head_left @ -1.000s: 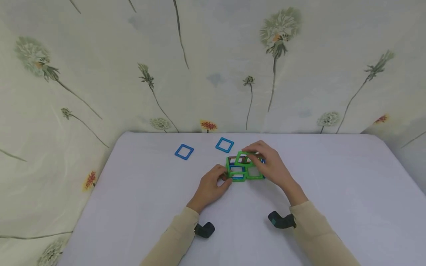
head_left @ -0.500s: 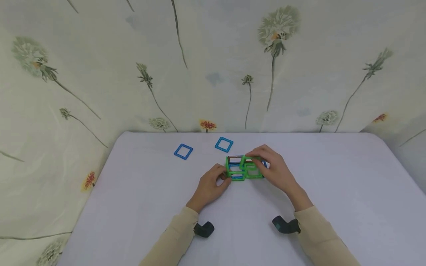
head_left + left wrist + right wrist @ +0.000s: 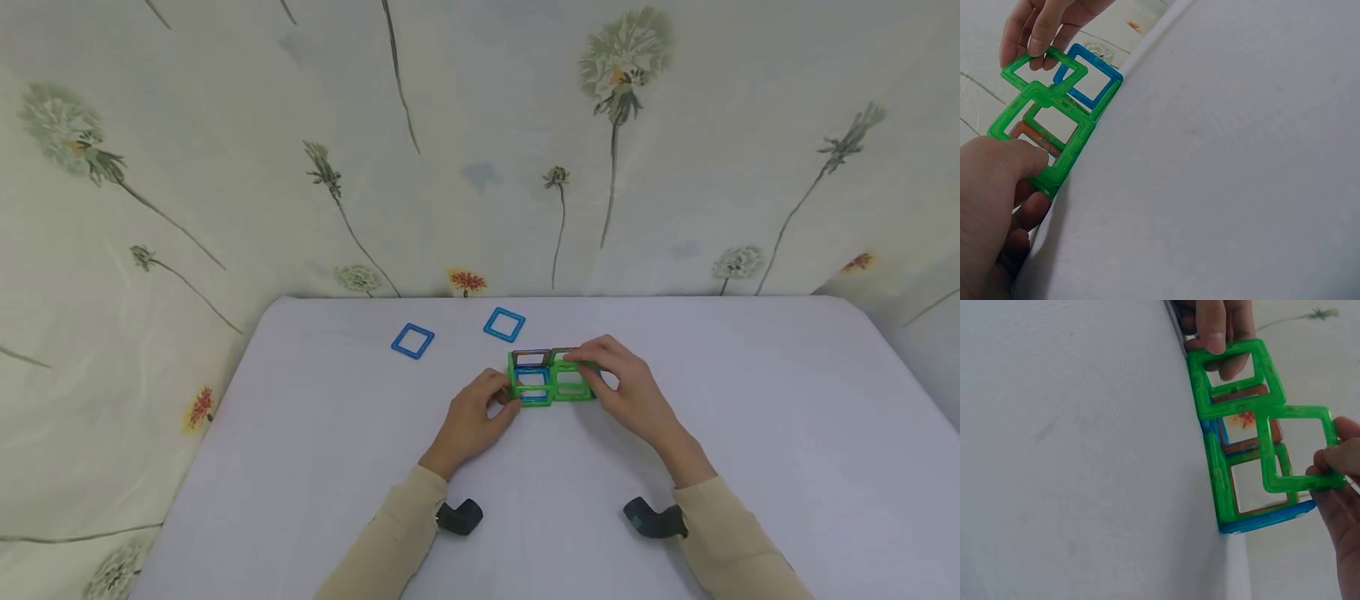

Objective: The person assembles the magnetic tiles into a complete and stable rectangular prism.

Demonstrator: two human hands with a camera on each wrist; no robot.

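On the table, a low box-like structure of magnetic tiles (image 3: 1238,407) is built from green, blue and brownish-red square frames. My left hand (image 3: 472,421) grips its left end, with the thumb over the front green tile in the left wrist view. My right hand (image 3: 633,396) pinches a green square magnetic tile (image 3: 1266,453) by its outer edge. In the right wrist view this tile overlaps the structure's right half; whether its near corner touches the structure I cannot tell. A blue tile (image 3: 1099,60) stands at the structure's right end.
Two loose blue square tiles lie behind the structure: a darker one (image 3: 402,335) farther left and a lighter one (image 3: 492,318) nearer to it. A white cloth covers the table (image 3: 300,433). Behind it hangs a dandelion-patterned curtain (image 3: 480,225).
My right hand has moved right and slightly toward me, bringing the green tile from the structure's top middle over its right half. The left hand stays on the left end.
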